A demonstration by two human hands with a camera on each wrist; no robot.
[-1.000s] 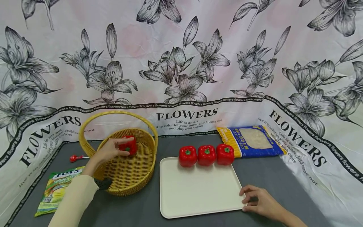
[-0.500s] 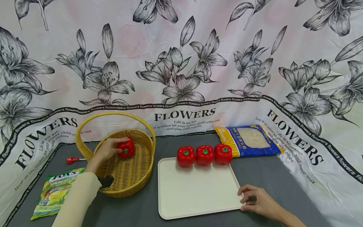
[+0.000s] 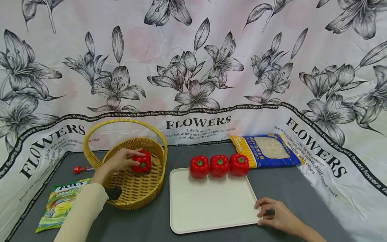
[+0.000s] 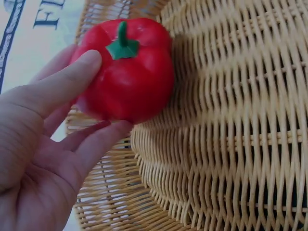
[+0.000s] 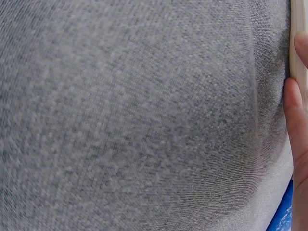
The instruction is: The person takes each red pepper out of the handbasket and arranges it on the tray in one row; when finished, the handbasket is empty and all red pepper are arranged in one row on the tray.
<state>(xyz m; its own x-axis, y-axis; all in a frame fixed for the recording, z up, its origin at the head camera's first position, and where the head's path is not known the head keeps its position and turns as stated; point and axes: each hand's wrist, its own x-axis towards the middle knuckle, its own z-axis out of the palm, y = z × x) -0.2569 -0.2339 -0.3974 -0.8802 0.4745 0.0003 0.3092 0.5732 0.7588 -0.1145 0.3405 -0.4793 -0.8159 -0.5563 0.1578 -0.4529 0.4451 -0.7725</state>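
My left hand (image 3: 119, 159) reaches into the yellow wicker basket (image 3: 133, 201) and holds a red bell pepper (image 3: 145, 161) with a green stem. In the left wrist view the thumb lies on the side of the pepper (image 4: 132, 86) near the stem, with other fingers behind and below it, close to the woven wall. At the lower right corner of the white tray (image 3: 211, 208), my right hand (image 3: 276, 215) grips the rim with bent fingers. The right wrist view catches only fingertips (image 5: 292, 96) at the tray's edge.
Three red peppers (image 3: 219, 165) sit in a row along the tray's far edge. Behind them lies a blue and yellow pasta bag (image 3: 269, 151). Left of the basket are a green candy bag (image 3: 57, 208) and a red lollipop (image 3: 77, 169). The basket's handle (image 3: 127, 121) arches up.
My left hand has shifted the pepper slightly right and nearer within the basket. The right hand stays at the tray's corner.
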